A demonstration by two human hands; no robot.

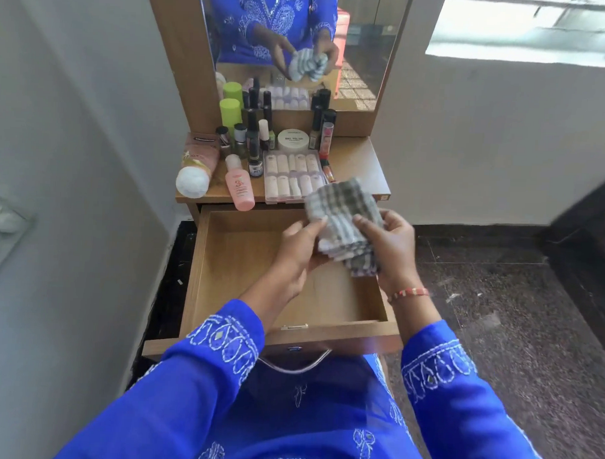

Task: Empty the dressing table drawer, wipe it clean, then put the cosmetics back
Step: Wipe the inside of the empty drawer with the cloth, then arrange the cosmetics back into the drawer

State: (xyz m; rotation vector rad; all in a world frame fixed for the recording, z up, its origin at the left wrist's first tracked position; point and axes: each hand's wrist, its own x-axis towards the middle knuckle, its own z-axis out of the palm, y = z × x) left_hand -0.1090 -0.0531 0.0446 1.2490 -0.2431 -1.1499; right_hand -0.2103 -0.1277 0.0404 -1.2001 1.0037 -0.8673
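Wooden drawer (245, 261) beneath both hands' checked cloth (342, 220)

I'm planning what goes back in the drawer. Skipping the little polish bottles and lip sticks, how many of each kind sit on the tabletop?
Pink tube: 1
Pink bottle: 1
Lime green bottle: 1
Round white jar: 1
Clear nail case: 1
Total: 5

Pale grey walls (74, 152); speckled dark stone floor (497, 304); bright window (527, 27) upper right, daylight.
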